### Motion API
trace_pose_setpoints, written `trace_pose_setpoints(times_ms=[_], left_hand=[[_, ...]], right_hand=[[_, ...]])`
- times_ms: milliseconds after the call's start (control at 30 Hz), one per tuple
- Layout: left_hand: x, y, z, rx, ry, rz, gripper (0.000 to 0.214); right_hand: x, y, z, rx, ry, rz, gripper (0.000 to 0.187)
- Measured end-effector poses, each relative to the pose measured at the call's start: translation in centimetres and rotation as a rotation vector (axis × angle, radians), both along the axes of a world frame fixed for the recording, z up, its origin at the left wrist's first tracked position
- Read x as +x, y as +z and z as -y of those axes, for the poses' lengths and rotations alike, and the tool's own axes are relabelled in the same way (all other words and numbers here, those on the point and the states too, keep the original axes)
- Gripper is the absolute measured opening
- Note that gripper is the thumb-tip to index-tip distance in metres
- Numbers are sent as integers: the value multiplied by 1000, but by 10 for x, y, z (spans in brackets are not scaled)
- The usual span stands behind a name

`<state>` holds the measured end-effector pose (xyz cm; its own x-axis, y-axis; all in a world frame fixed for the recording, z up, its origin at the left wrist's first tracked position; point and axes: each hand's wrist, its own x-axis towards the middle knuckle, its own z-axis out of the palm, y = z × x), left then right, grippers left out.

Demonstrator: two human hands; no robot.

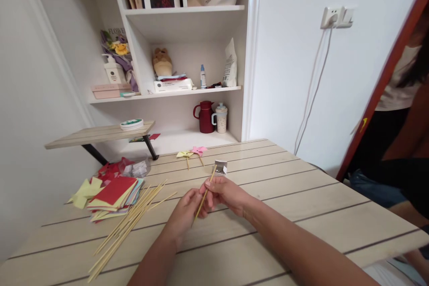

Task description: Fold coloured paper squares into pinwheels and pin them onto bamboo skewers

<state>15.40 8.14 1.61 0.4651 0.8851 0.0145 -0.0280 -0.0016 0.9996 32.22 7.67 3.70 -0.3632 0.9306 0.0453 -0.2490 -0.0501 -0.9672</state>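
Over the middle of the table, a thin wooden stick (199,209) slants between my two hands. My right hand (225,193) pinches it near its upper part, thumb on top. The fingers of my left hand (186,212) close on it lower down. Just beyond my fingertips lies a small open packet (221,167) with tiny dark pieces in it. Two paper pinwheels on sticks, one yellow (184,154) and one pink (199,150), lie farther back. Left of my hands is a loose bundle of similar sticks (129,223).
A stack of coloured paper squares (112,194) lies at the left, beside a folded yellow paper (85,192) and a clear plastic container (137,168). A raised wooden shelf (100,135) stands behind them. At the right, a person (397,82) is by the red-brown door frame.
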Motion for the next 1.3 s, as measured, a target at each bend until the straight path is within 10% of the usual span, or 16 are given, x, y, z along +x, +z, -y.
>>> trace_pose_setpoints(times_ms=[400, 933, 1300], left_hand=[[0, -7, 4, -28, 85, 26, 40], [6, 1, 21, -183, -72, 131, 51], [0, -14, 3, -234, 299, 434, 40]], right_hand=[[7, 7, -5, 60, -297, 14, 37], [8, 4, -4, 58, -151, 123, 35], [3, -5, -8, 90, -386, 217, 56]])
